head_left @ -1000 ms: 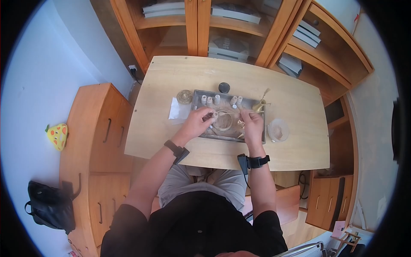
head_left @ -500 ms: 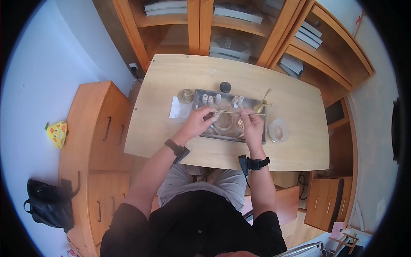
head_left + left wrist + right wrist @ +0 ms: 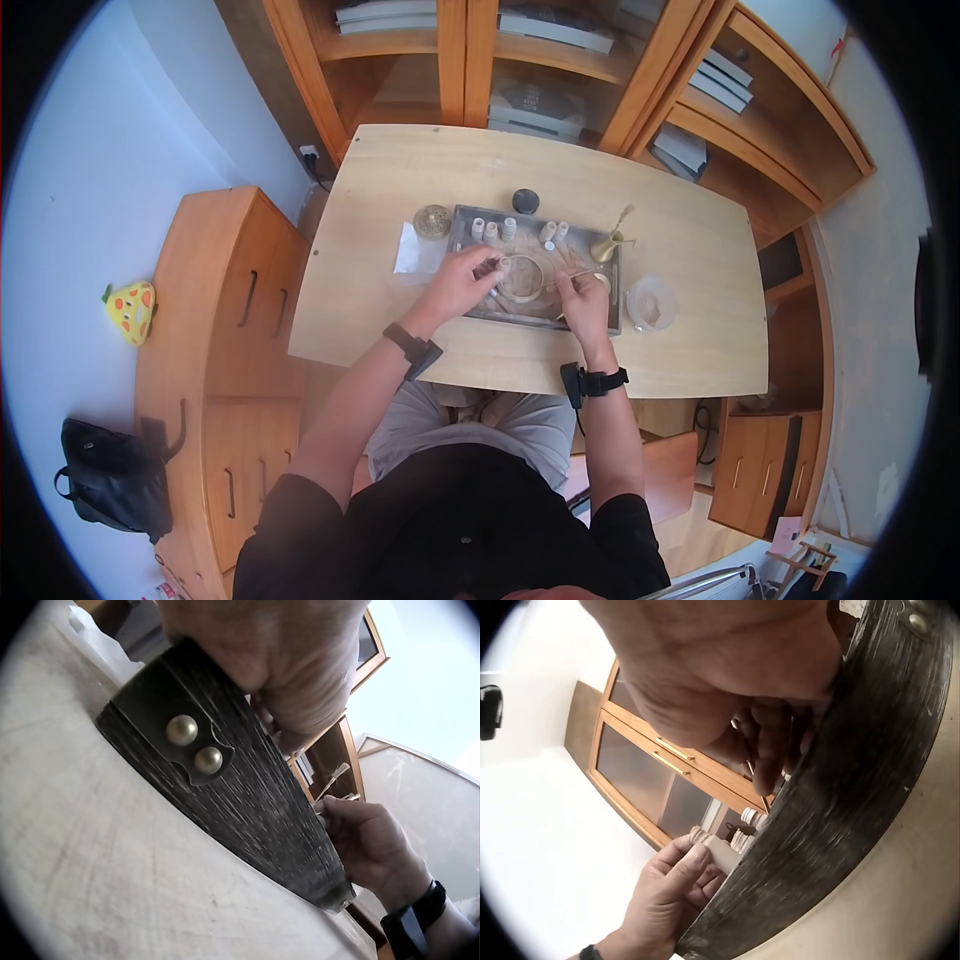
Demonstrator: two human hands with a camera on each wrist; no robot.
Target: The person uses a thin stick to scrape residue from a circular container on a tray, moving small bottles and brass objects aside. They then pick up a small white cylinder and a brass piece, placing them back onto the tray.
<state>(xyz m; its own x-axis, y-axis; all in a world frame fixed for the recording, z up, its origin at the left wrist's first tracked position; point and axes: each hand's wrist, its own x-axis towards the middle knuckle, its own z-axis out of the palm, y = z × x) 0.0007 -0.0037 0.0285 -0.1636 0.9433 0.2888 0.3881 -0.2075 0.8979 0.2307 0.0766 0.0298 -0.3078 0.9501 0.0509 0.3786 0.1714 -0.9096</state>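
Note:
A dark metal tray [image 3: 470, 300] lies mid-table with a round bowl [image 3: 522, 279] in it. My left hand [image 3: 480, 272] grips a small beige cylinder [image 3: 718, 853] at the bowl's left rim. My right hand [image 3: 566, 285] pinches a thin brass stick [image 3: 582, 273] just right of the bowl, over the tray. In the left wrist view the tray's riveted wall [image 3: 232, 791] fills the middle and the right hand [image 3: 367, 840] shows behind it. What the stick's tip touches is hidden.
Small white bottles [image 3: 491, 230] stand along the tray's far side. A brass pot [image 3: 605, 247] sits at its far right corner. A glass bowl of powder [image 3: 650, 303], a black lid [image 3: 525, 201], a round brass dish [image 3: 432, 221] and a clear bag [image 3: 412, 255] surround the tray.
My right hand has drawn back toward me and left; the stick, earlier lying level across the bowl, now tilts up to the right. The left hand has stayed by the bowl.

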